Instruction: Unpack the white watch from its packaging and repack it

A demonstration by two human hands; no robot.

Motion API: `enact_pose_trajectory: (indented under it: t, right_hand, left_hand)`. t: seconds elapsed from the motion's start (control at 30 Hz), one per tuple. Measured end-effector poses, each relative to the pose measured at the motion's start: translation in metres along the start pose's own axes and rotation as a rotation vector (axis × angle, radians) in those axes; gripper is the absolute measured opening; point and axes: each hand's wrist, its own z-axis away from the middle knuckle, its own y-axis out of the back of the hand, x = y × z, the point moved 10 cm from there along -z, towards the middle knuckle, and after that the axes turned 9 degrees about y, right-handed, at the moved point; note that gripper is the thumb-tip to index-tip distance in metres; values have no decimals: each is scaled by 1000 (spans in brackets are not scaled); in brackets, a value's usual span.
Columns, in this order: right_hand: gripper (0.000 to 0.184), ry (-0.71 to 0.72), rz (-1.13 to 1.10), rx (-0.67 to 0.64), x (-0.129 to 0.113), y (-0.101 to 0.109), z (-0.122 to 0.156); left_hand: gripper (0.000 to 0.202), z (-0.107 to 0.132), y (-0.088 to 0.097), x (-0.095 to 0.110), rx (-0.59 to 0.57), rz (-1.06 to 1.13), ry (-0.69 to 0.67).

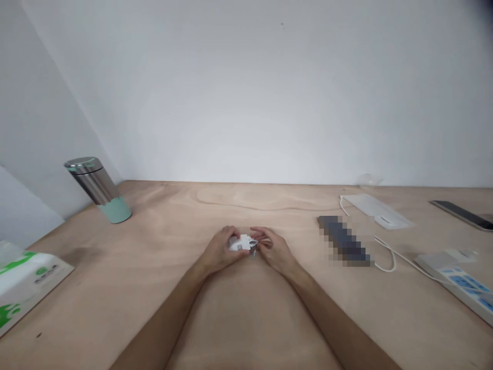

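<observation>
Your left grip (pixel 220 248): holding a white block (pixel 240 242), probably light, stiff, smooth; best held by its edges. Your right grip (pixel 276 250), just beside: hold unclear.

One small white block-shaped item (pixel 241 242) of undetermined material, bearing a grey printed patch (pixel 240 247) on its visible face, is positioned mid-scene between left and right, its left end partly hidden, with a small grey-white loop (pixel 253 243) at its right end.
</observation>
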Motion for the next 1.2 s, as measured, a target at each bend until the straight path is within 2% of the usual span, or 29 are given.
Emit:
enact_pose_trajectory:
  t: [0.13,0.37,0.63,0.8,0.97,1.2]
  right_hand:
    - [49,-9,7,24,-2,-4,1]
    - [62,1,35,62,-8,-10,2]
    - [61,-8,71,119,-7,-7,1]
    - [47,12,105,197,-9,-2,1]
    - [41,18,158,202,-8,0,0]
    - [48,81,155,189,-12,1,-2]
  left_hand:
    - [31,1,-3,2,-4,-27,-42]
    - [34,-1,-7,-7,11,-45,23]
    - [29,-1,-16,0,23,-105,-49]
    - [23,-1,-20,5,24,-112,-92]
    - [19,-1,-21,12,35,-82,-131]
    - [14,3,-22,27,71,-116,-243]
